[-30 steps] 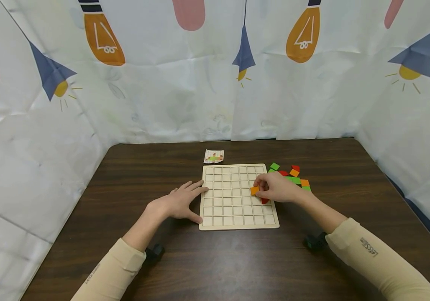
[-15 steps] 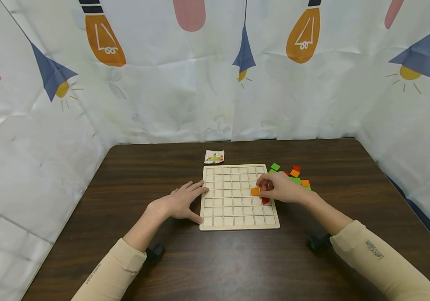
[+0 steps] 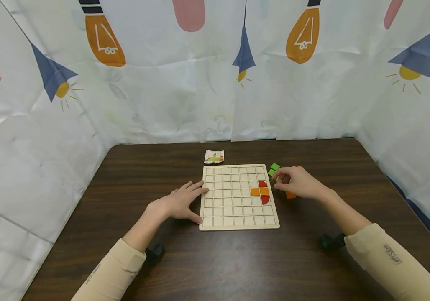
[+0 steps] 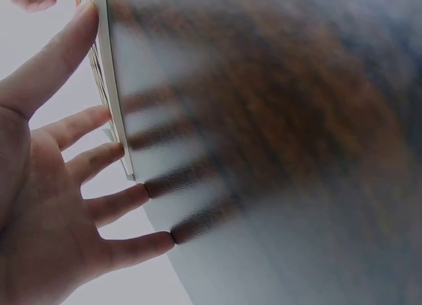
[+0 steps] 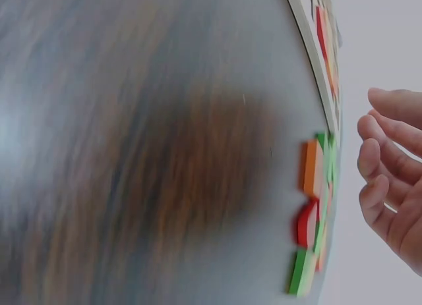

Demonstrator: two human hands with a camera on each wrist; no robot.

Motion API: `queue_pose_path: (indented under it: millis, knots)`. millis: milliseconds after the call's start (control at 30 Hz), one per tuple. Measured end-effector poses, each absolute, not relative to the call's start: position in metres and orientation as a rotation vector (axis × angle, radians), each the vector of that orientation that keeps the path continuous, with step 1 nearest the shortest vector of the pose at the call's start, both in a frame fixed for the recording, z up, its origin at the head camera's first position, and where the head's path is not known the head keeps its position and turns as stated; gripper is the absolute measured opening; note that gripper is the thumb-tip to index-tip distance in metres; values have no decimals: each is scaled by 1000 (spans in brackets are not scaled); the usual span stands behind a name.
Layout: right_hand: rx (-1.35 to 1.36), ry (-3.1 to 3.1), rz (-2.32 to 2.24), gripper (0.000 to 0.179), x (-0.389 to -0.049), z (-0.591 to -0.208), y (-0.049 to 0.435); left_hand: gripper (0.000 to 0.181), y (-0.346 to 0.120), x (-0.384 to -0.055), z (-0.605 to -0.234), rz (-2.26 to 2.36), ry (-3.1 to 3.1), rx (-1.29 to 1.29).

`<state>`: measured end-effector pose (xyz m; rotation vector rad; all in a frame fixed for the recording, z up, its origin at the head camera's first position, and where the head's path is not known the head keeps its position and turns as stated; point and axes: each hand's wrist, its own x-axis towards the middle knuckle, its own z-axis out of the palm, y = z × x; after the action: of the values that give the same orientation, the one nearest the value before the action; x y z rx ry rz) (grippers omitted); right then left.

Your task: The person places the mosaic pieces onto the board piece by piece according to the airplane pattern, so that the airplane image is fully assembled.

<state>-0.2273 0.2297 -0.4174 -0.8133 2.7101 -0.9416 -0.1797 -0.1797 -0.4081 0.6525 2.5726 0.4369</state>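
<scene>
The right hand (image 3: 299, 182) is in the air just right of the board, fingers loosely bent with a gap between thumb and fingertips; the right wrist view shows nothing gripped in it. Beneath and beside it, right of the board, lies a loose cluster partly hidden by the hand: bright green flat tiles (image 3: 275, 166), an orange block (image 5: 311, 168) and a red piece with a curved side (image 5: 306, 222). The left hand (image 3: 180, 202) spreads its fingers wide at the board's left side, thumb and forefinger tips touching the edge, gripping nothing.

Between the hands, flat on the counter, sits the pale wooden square board with a grid of shallow cells (image 3: 228, 209). On the right part of the board, two orange square tiles (image 3: 255, 192) lie side by side in one row. Above and below the rightmost orange tile, in the board's last column, sit two red pieces with a rounded corner (image 3: 265, 200).

Just beyond the board's far edge, towards its left, is a small white card with a coloured grid pattern (image 3: 213, 156). All around the board stretches the dark brown wood-grain counter (image 3: 222, 267). Nearer than the board, cream sleeves with dark lettering (image 3: 111, 271) cover the forearms. Well behind the board hangs a white cloth printed with bulbs and lamps (image 3: 185, 92).
</scene>
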Motion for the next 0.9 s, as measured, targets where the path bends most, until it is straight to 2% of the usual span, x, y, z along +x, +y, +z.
queue_pose_path:
  millis: [533,900]
  knots:
    - [-563,2767,-986,23,-227,-409,282,99,-181,-180,-411,440,2568,655]
    - [-507,2814,-895,18,-230,-417,303,98,-182,-179,-409,428,2568,668]
